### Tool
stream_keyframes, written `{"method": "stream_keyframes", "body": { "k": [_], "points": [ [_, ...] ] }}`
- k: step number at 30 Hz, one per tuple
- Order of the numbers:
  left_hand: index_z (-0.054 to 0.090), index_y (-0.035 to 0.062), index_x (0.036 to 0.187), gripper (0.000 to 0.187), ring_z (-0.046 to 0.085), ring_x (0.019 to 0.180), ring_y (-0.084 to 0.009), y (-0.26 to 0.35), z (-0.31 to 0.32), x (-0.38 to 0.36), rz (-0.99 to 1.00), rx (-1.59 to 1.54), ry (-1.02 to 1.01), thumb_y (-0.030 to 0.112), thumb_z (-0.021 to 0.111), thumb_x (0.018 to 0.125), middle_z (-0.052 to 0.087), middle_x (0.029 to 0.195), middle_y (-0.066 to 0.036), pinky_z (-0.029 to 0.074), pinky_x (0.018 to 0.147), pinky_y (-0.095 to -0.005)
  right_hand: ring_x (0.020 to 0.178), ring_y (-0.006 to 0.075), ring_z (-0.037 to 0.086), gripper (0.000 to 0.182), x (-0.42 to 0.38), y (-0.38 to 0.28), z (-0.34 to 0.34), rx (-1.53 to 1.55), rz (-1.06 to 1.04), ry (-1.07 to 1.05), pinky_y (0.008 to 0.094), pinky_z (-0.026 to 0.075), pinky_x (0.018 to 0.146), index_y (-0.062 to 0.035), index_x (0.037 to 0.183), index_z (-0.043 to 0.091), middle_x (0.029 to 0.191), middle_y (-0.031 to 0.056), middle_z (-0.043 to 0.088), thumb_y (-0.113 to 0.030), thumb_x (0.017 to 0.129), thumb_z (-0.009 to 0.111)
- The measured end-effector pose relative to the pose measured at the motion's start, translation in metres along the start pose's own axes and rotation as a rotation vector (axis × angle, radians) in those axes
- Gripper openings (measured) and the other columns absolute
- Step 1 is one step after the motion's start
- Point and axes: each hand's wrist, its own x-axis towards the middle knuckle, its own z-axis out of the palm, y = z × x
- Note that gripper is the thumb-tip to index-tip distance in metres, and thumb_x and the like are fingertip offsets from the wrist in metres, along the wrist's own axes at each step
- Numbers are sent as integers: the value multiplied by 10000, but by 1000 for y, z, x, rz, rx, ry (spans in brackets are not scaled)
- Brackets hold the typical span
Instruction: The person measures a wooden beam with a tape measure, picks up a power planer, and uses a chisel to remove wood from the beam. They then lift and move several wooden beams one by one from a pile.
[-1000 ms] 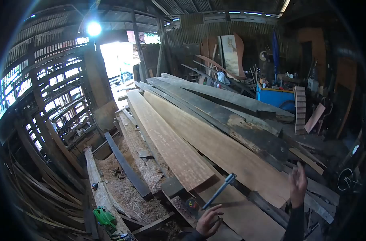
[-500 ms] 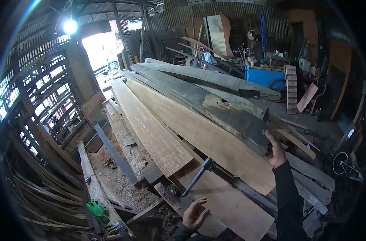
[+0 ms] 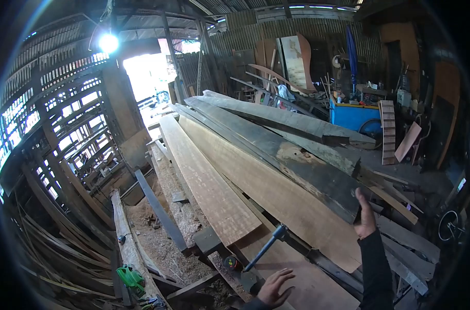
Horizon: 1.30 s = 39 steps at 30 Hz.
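Several long planks lie side by side, among them a pale plank [image 3: 209, 181], a wide light-brown plank [image 3: 276, 194] and a dark weathered slab [image 3: 317, 178]. My right hand [image 3: 365, 219] is at the near end of the dark slab, thumb up, its other fingers partly hidden behind the slab's end. Low in the view, my left hand [image 3: 277, 287] hovers over a smooth brown board [image 3: 309, 276] with its fingers apart and nothing in it. A blue metal bar [image 3: 265, 248] and a round black tape measure [image 3: 232, 262] are just left of that board.
A green tool [image 3: 130, 279] rests at the lower left beside a rough beam [image 3: 126, 237]. Sawdust covers the ground near it. At the back right stand a blue cart [image 3: 348, 114] and a slatted board [image 3: 387, 132]. A bicycle wheel [image 3: 448, 226] is at the far right.
The view has shifted, so the scene sits lower and further right. My left hand's fingers have spread and point more to the right. My right hand remains at the dark slab's end.
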Motion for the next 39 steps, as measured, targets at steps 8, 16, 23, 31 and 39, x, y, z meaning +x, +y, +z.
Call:
{"method": "stream_keyframes", "body": {
  "k": [8,16,23,31,39],
  "points": [
    [506,70,1467,710,333,1489,-397,-76,74,-25,-77,264,-191,533,630,943,460,1529,-194,152,1241,-605,1347,286,494,935,99,-68,-56,-686,-309,180,377,416,1078,-21,1590,271,1491,224,477,-447,908,748],
    [496,71,1483,706,364,1481,-373,-73,77,-13,-53,376,-276,531,586,955,475,1534,-179,156,1243,-602,1220,252,555,992,247,-84,-128,-831,-408,377,367,488,865,-85,1603,236,1479,241,483,-469,871,784],
    [497,74,1484,695,367,1481,-369,-91,76,5,-1,370,-414,524,573,960,476,1536,-176,160,1242,-604,1444,354,392,1071,292,-91,-130,-732,-304,378,456,379,1132,-52,1611,225,1584,267,337,-504,835,807],
    [498,76,1484,682,370,1481,-365,-94,75,16,-6,367,-462,516,559,966,477,1538,-173,164,1241,-606,1427,327,427,925,340,-76,-158,-843,-448,353,428,386,1131,-35,1566,356,1551,207,423,-516,883,753],
    [498,79,1485,670,373,1481,-362,-73,75,6,-72,362,-426,507,544,973,477,1541,-170,168,1239,-607,1162,227,616,598,391,-72,-223,-895,-538,172,356,476,978,-1,1304,633,1243,105,674,-452,926,740]
  ]
}}
